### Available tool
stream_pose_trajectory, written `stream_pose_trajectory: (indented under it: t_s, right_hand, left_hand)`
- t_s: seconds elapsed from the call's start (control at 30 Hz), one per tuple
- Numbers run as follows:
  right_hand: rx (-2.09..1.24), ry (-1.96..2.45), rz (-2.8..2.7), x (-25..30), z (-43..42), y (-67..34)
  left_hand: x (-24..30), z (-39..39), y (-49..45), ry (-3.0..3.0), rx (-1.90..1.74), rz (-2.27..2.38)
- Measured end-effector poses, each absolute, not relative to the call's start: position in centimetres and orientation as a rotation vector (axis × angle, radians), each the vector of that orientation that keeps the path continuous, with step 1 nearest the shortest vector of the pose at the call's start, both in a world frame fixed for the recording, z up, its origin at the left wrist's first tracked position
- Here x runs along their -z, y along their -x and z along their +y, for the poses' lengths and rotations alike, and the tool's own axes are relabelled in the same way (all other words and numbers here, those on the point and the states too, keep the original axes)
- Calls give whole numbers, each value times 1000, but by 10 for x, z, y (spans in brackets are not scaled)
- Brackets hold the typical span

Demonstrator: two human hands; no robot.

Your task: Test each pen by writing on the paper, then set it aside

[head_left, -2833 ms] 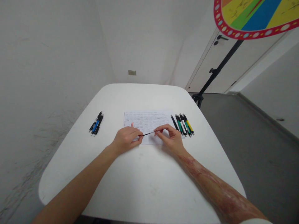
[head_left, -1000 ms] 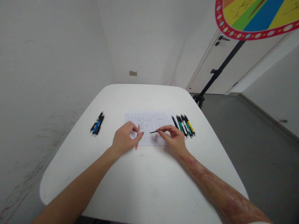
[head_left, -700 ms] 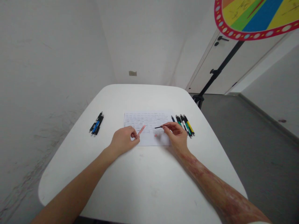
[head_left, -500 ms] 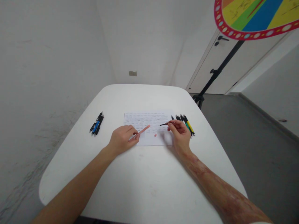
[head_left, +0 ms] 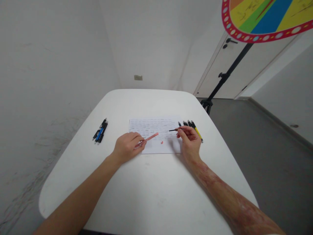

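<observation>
My left hand (head_left: 127, 145) rests at the left part of a sheet of paper (head_left: 156, 149) covered in handwriting. Its fingers close around a slim pink pen barrel (head_left: 153, 136), whose far end points up and right over the page. Pinched between the thumb and fingers of my right hand (head_left: 190, 140) is a thin dark pen refill (head_left: 173, 130), its tip pointing left above the paper. Between the hands, a small pink pen piece (head_left: 161, 142) lies on the sheet. Several pens (head_left: 197, 129) lie partly hidden behind my right hand, one of them yellow and black.
A bunch of black and blue pens (head_left: 100, 131) lies on the left of the white table (head_left: 151, 189). Beyond the right edge, a colourful wheel (head_left: 266, 19) stands on a black tripod (head_left: 228, 73) before a door. Walls are close at the left and back.
The pink barrel has tilted slightly lower, its end a little further right. The refill's tip has shifted slightly right with my right hand. The whole view has moved a little.
</observation>
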State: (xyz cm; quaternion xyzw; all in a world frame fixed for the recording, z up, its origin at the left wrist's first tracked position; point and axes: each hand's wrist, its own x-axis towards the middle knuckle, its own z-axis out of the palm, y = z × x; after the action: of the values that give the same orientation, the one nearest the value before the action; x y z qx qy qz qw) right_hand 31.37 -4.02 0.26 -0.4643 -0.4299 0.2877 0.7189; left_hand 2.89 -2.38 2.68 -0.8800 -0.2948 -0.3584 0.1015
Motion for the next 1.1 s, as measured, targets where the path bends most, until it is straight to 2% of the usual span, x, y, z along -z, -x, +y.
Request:
stream_pose_trajectory:
  t_s: [0.83,1.1]
  right_hand:
    - [-647,1084,-1085,7,-38,-319]
    - [-687,1097,-1536,-6,-51,-309]
  left_hand:
    - [-23,-22,-27,2605,926,-1070]
    - [-22,-23,-33,2651,790,-959]
